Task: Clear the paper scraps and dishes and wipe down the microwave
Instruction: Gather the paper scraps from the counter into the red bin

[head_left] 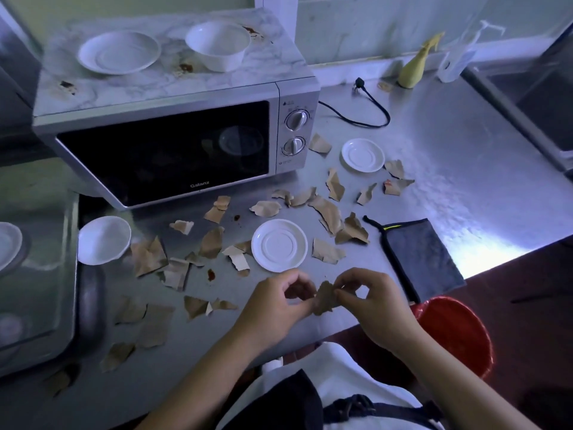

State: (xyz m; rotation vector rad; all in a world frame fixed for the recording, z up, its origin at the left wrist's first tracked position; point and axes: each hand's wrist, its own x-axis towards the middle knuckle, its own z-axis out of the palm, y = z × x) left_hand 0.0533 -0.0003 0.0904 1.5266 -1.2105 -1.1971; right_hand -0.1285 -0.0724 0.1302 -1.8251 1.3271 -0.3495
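Fingers (pixel 341 293) of left hand (pixel 276 302) and right hand (pixel 372 305) pinch one paper scrap (pixel 324 299) | over counter (pixel 434 169) edge | saucer (pixel 279 245) just beyond

scraps (pixel 328 217) brown | saucer (pixel 279 245) white | cloth (pixel 421 256) grey | bucket (pixel 455 333) red | microwave (pixel 173 119) silver, top marbled

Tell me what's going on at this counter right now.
A person's left hand and right hand pinch one torn brown paper scrap between them, near the steel counter's front edge. Many other brown paper scraps lie scattered around a near white saucer, a far white saucer and a white bowl. A white plate and a second white bowl sit on the stained silver microwave. A grey cloth lies untouched on the right, and a red bin stands below the edge.
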